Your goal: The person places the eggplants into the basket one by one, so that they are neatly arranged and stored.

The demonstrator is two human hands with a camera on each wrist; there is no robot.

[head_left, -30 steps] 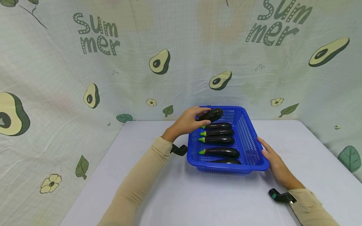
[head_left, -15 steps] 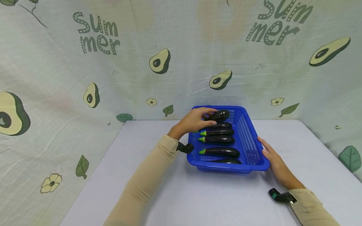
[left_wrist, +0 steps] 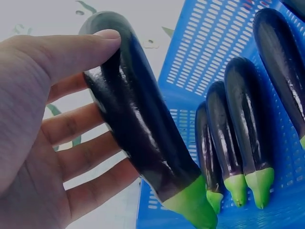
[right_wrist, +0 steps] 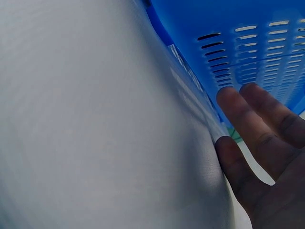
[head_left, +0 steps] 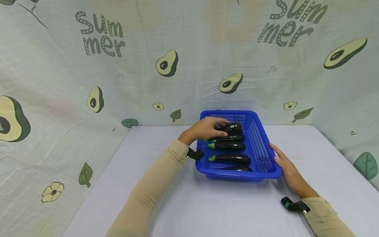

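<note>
My left hand (head_left: 205, 128) grips a dark purple eggplant (head_left: 234, 127) at the far end of a blue perforated basket (head_left: 265, 154). In the left wrist view, the thumb lies across the blunt end of this eggplant (left_wrist: 143, 119), fingers behind it, and its green cap points down. More eggplants lie side by side in the basket, including a middle one (head_left: 229, 145) and a nearer one (head_left: 232, 159). My right hand (head_left: 291, 174) touches the basket's right side from outside, its fingers fairly straight against the wall in the right wrist view.
The basket stands on a white-covered table (head_left: 165, 210). Behind it hangs a pale cloth (head_left: 189, 39) printed with avocados and leaves. A black strapped device (head_left: 195, 154) sits on the left wrist, and another (head_left: 294, 204) on the right.
My left hand has carried the eggplant right, then lowered it into the far part of the basket, close to the other eggplants. The right hand and basket stay in place.
</note>
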